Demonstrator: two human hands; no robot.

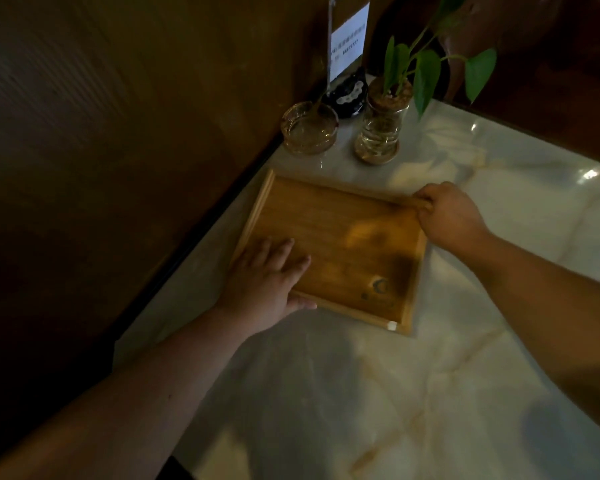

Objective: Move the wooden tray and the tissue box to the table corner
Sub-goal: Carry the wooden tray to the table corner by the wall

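An empty wooden tray [336,237] with low rims lies flat on the marble table [361,393], close to its left edge and just short of the far corner. My left hand [267,282] grips the tray's near left corner, fingers spread on its floor and thumb under the near rim. My right hand [447,214] holds the far right corner, fingers curled over the rim. No tissue box is in view.
At the far corner stand a glass ashtray [309,129], a glass jar with a green plant [381,129], a dark round object [347,97] and an upright acrylic sign [349,38]. A dark wooden wall [136,133] runs along the table's left edge.
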